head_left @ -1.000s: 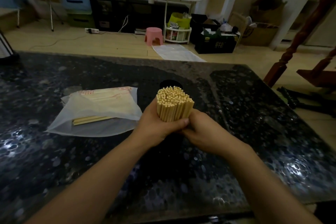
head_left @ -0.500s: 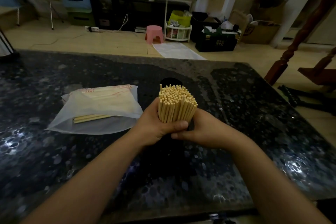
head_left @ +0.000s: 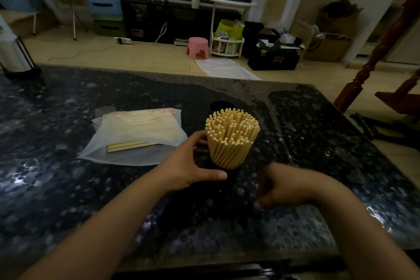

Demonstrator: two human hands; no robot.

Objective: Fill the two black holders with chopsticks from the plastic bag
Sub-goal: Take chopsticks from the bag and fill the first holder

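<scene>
A thick bundle of pale chopsticks (head_left: 230,136) stands upright in a black holder (head_left: 229,175) near the middle of the dark stone table. My left hand (head_left: 193,163) grips that holder from the left, thumb across its front. My right hand (head_left: 281,186) hovers to the right of the holder, fingers loosely curled, holding nothing. A second black holder (head_left: 219,105) shows its open rim just behind the bundle. The white plastic bag (head_left: 138,136) lies flat to the left, with a few chopsticks (head_left: 130,146) showing inside it.
The speckled black table (head_left: 68,188) ends at a far edge beyond the holders. A white roll on a black stand (head_left: 13,57) sits at the far left corner. A wooden stair post (head_left: 372,57) rises past the right edge.
The bundle has dropped into the front holder and fanned out. My right hand has let go and pulled back to the right. My left hand has slid down onto the holder.
</scene>
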